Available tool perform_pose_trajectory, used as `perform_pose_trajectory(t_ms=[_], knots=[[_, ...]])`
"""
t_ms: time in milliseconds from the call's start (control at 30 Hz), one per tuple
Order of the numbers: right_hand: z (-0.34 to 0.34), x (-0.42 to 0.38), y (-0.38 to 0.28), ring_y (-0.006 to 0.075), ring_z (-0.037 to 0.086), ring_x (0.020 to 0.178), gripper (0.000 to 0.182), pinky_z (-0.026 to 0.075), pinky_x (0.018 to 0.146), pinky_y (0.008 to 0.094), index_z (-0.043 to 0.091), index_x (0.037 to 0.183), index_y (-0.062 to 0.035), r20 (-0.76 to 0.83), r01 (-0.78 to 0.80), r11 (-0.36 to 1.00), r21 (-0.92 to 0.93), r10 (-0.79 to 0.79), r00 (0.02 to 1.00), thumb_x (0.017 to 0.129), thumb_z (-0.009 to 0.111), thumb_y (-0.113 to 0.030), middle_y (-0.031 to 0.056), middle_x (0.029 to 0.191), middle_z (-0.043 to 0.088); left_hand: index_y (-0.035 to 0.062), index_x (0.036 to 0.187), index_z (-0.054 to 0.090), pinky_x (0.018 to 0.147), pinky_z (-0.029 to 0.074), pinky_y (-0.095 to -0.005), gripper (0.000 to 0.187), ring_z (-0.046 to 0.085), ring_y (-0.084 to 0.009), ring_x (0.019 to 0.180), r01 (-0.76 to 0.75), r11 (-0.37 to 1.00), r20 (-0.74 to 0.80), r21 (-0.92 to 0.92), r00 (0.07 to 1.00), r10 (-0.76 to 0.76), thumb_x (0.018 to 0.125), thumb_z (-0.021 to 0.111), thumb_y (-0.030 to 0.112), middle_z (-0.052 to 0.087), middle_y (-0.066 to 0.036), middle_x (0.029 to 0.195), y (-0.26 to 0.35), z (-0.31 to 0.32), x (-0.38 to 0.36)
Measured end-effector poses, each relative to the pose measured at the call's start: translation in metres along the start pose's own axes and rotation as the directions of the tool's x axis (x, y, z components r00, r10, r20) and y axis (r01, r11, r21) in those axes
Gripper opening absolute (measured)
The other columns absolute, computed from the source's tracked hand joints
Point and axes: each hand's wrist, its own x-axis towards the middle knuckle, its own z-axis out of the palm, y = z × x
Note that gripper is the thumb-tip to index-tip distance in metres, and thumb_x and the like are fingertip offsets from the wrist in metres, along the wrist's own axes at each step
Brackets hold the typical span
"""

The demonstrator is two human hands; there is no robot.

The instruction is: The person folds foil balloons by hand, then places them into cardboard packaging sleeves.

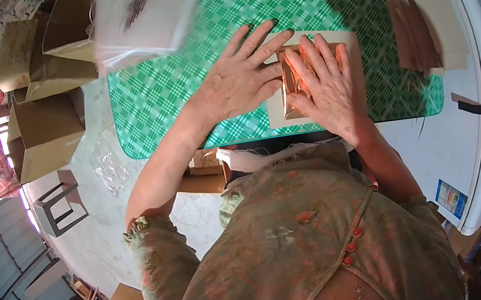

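Pressing flat, centre-right, your right hand [328, 88] could be creasing the shiny copper-coloured packet [294, 85]; your left hand [236, 84], spread and grasping nothing, could be nudging it askew.

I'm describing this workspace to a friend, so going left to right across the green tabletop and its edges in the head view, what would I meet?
Stack of translucent plastic bags → left hand → shiny copper-coloured packet with the right hand on it → brown sheets → beige sheet.
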Motion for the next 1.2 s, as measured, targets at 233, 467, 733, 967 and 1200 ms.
perform_pose_trajectory(t_ms=[233, 467, 733, 967, 1200], knots=[[0.0, 0.0, 0.001, 0.0355, 0.032, 0.153, 0.075, 0.024, 0.121, 0.0613, 0.049, 0.156, -0.0184, 0.01, -0.008, 0.999, 0.034, 0.007, 1.0, 0.096, 0.065, -0.06, 0.0138, 0.163, 0.042, 0.0242, 0.153, 0.057, 0.133, 0.017, -0.0551, 0.05, 0.021, -0.033, 0.162, 0.013, 0.999, 0.131, 0.037, 0.991, -0.018, 0.108, 0.053, 0.045, 0.03, -0.003, 0.174, 0.012, -0.004, -0.009], [0.003, -0.001, 0.0, 0.0355, 0.03, 0.154, 0.077, 0.021, 0.123, 0.0621, 0.049, 0.158, -0.0199, 0.007, -0.023, 0.997, 0.072, 0.022, 1.0, 0.095, 0.066, -0.062, 0.0138, 0.164, 0.04, 0.0218, 0.153, 0.056, 0.134, 0.014, -0.0553, 0.051, 0.02, -0.0329, 0.163, 0.056, 0.998, 0.181, 0.041, 0.981, -0.063, 0.106, 0.055, 0.041, 0.027, -0.003, 0.176, 0.031, -0.008, -0.023], [0.003, -0.001, 0.0, 0.0349, 0.03, 0.155, 0.079, 0.02, 0.124, 0.0629, 0.044, 0.162, -0.0244, 0.012, -0.027, 0.997, 0.072, 0.026, 1.0, 0.095, 0.066, -0.061, 0.013, 0.165, 0.038, 0.0135, 0.145, 0.065, 0.133, 0.017, -0.0545, 0.051, 0.023, -0.0289, 0.162, 0.069, 0.997, 0.134, 0.047, 0.988, -0.074, 0.103, 0.06, 0.042, 0.036, -0.003, 0.171, 0.048, -0.009, -0.039], [0.003, -0.002, 0.0, 0.0346, 0.029, 0.155, 0.078, 0.021, 0.124, 0.0625, 0.044, 0.162, -0.0245, 0.032, -0.027, 0.998, 0.056, 0.025, 0.999, 0.095, 0.067, -0.059, 0.0129, 0.165, 0.039, 0.0059, 0.139, 0.069, 0.133, 0.024, -0.051, 0.049, 0.035, -0.0279, 0.158, 0.087, 0.989, 0.114, -0.119, 0.991, -0.073, 0.097, 0.068, 0.032, 0.051, -0.009, 0.162, 0.049, -0.007, -0.042], [-0.003, -0.001, 0.0, 0.0332, 0.028, 0.156, 0.077, 0.021, 0.124, 0.0612, 0.044, 0.162, -0.0256, 0.058, -0.017, 1.0, 0.008, 0.016, 0.998, 0.097, 0.063, -0.062, 0.0127, 0.165, 0.039, -0.0005, 0.137, 0.068, 0.129, 0.034, -0.0512, 0.051, 0.047, -0.0323, 0.15, 0.089, 0.96, 0.04, -0.265, 0.996, -0.082, 0.093, 0.072, 0.025, 0.06, -0.015, 0.152, 0.047, -0.009, -0.035]])
